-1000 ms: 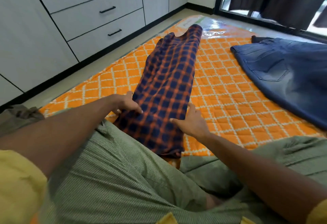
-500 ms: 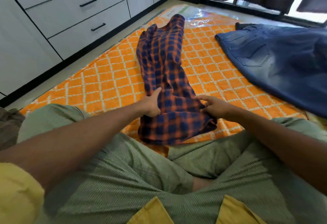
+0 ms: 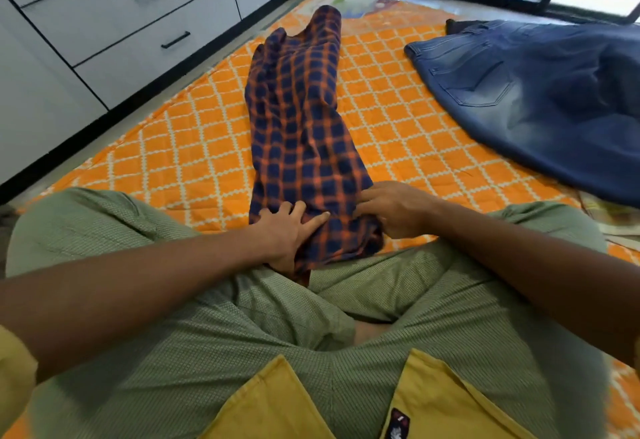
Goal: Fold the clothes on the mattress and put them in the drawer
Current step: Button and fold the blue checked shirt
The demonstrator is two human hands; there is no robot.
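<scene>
Shirt laid lengthwise, near end under both hands.

Checked shirt (image 3: 298, 133) stretched on the mattress (image 3: 194, 147), long axis running straight away from the sitter, far end toward the window. Left hand (image 3: 285, 237) laid on the near-left hem, fingers fairly straight and spread, thumb side tucked at the edge (grip underneath not visible). Right hand (image 3: 394, 210) curled into bunched cloth at the near-right corner. Both equally close to the near end; far end well out of reach. Next fold judged to carry near end forward. Jeans (image 3: 540, 99) apart at right; drawers (image 3: 138, 19) at left, closed.
</scene>
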